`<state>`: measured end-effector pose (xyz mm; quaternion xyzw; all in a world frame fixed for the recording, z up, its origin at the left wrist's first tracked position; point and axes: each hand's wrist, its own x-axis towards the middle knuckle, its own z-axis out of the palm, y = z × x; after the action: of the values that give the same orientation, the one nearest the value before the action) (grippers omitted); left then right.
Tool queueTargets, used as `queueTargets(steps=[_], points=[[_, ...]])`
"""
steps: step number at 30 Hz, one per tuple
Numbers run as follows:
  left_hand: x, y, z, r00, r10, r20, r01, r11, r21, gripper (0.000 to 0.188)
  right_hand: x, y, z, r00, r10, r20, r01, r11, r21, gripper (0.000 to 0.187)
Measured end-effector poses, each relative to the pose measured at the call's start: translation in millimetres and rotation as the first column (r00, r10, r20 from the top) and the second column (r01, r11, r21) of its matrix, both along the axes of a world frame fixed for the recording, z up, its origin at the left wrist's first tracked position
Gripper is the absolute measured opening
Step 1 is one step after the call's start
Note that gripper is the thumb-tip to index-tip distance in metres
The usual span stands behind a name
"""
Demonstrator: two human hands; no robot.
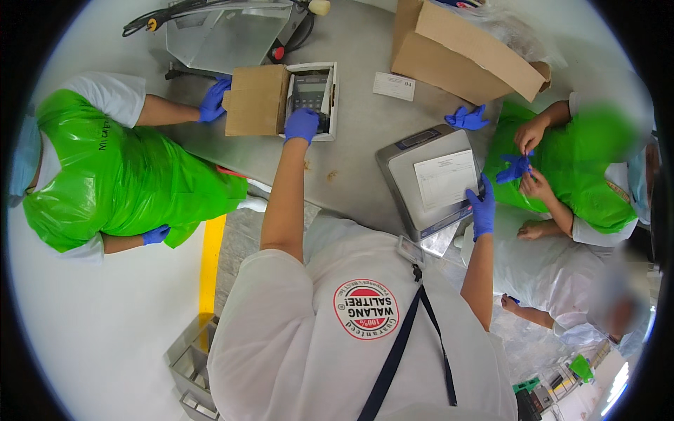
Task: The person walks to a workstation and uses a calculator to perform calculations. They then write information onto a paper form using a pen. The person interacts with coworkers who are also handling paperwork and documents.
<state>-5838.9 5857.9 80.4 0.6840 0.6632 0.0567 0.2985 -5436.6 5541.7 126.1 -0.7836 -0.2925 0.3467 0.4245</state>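
My left hand [302,126], in a blue glove, reaches into a small white-edged carton [333,125]. Its fingers are bent over the lower part of a dark grey calculator [309,90] lying inside; the fingertips are partly hidden. To the right, a flat metal weighing scale [401,181] sits tilted at the table's near edge. A white printed form [446,179] lies on its platform. My gloved right hand [481,210] rests at the scale's right edge beside the form, with thumb and fingers apart.
A brown carton flap [255,101] adjoins the calculator box; a co-worker's gloved hand [213,100] touches it. At right another person handles a blue glove [514,167]. More gloves [467,118], a paper card [394,86], a large cardboard box [463,52] and a metal machine [225,38] occupy the table [351,161].
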Motion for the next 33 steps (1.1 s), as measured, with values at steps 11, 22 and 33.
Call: queueTargets(steps=[11,22,33], points=[[13.8,3.5,-24.4,0.957,-0.039,0.287,0.071,0.992,-0.103,0.042,-19.1,3.9,-4.5,0.989,-0.142,0.045,0.139,0.989,0.058,0.065],[-35.6,0.3,66.7,0.723,-0.025,0.690,0.118,0.989,-0.087,0.027,-22.3,2.1,-11.0,0.969,-0.243,0.040,0.240,0.969,0.062,0.067],[98.9,-128.9,120.4,0.434,0.089,0.897,0.643,0.666,-0.377,0.023,-145.5,36.0,72.7,0.894,-0.260,0.366,0.151,0.942,0.299,0.057]])
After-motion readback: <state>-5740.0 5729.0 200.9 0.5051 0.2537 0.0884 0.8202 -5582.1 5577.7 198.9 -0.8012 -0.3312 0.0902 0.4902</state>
